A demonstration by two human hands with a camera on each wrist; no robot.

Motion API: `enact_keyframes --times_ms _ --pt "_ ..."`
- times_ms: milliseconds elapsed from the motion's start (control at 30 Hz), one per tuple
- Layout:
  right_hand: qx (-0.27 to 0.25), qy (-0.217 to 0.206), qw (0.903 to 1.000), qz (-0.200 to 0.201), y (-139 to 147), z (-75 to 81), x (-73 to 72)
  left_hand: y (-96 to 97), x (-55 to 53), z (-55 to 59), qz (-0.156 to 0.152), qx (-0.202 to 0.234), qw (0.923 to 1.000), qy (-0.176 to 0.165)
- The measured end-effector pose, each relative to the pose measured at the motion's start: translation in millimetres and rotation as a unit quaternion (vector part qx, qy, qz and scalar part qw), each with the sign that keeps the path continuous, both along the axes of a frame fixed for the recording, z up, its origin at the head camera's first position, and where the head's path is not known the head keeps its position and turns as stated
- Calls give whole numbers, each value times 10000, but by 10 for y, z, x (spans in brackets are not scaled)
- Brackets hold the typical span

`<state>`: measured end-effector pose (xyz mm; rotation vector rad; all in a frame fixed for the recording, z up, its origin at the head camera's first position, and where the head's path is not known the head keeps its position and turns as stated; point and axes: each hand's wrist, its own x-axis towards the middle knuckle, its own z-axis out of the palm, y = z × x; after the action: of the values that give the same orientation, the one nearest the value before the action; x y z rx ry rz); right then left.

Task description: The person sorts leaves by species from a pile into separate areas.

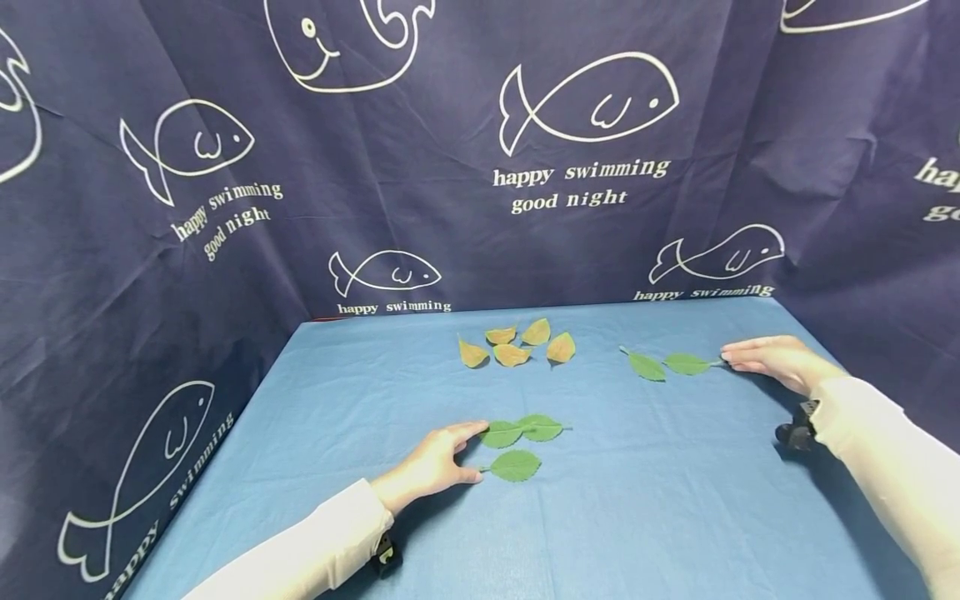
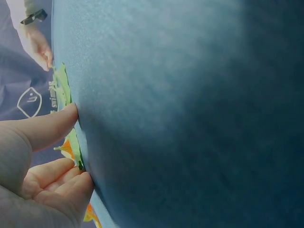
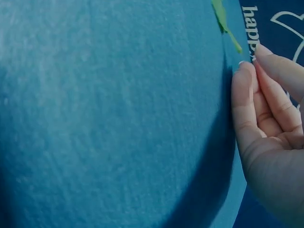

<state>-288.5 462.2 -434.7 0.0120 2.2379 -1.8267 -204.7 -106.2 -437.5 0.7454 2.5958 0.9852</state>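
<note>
My left hand (image 1: pixel 431 467) reaches over the table from the left, thumb and fingers spread apart. Its fingertips are at the left end of a green leaf (image 1: pixel 501 434), which overlaps a second green leaf (image 1: pixel 542 428). The thumb tip is right at the stem of a lower green leaf (image 1: pixel 516 466). At the far right, my right hand (image 1: pixel 776 362) lies low with its fingers extended, close to the stem of a green leaf (image 1: pixel 686 364). Another green leaf (image 1: pixel 645 367) is just left of that one. In the right wrist view the fingertips sit just short of the stem (image 3: pixel 232 40).
Several yellow-orange leaves (image 1: pixel 512 356) lie in a loose cluster toward the back of the blue-covered table (image 1: pixel 600 517). A dark cloth (image 1: pixel 465 208) with white fish drawings hangs behind and along the sides. Each wrist carries a small black device (image 1: pixel 797 432).
</note>
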Motion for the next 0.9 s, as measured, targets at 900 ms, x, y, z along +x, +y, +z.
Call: enact_keyframes --times_ms 900 --pt "-1103 453 9924 307 -650 360 -46 3 3 -4 -4 -103 9999 14"
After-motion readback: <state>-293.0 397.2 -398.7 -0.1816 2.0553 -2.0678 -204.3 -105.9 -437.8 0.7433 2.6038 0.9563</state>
